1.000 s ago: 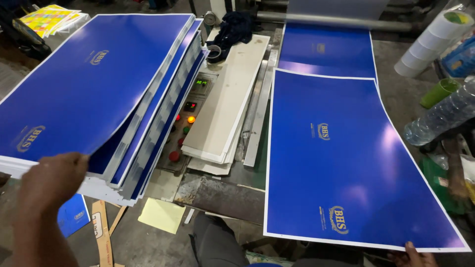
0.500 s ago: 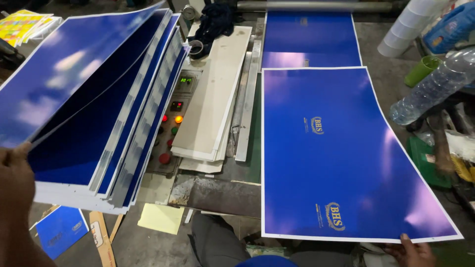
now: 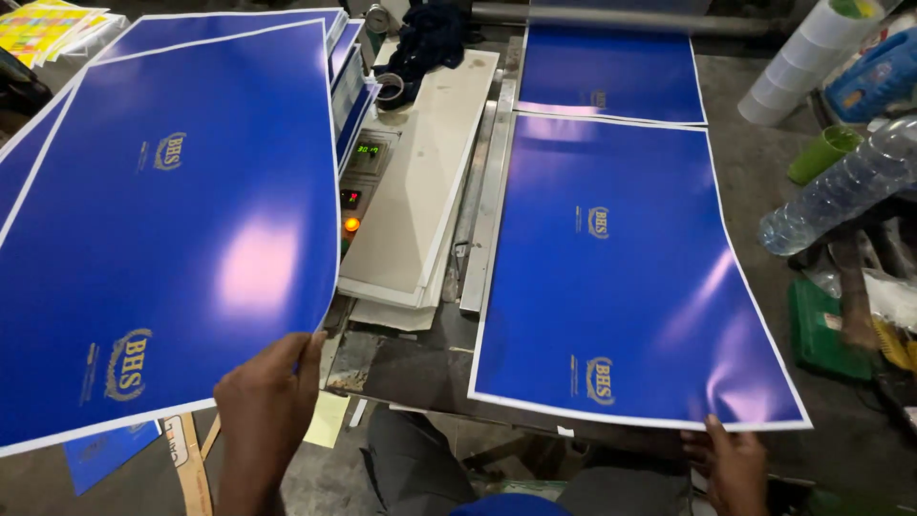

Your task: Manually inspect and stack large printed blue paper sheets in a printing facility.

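While left hand lifts one blue sheet, right hand pinches another's edge.

Your left hand holds a glossy blue printed sheet of smooth paper with a white border; your right hand touches another glossy blue sheet catching glare. The machine bed is dull, worn metal. The water bottle is clear crinkled plastic.
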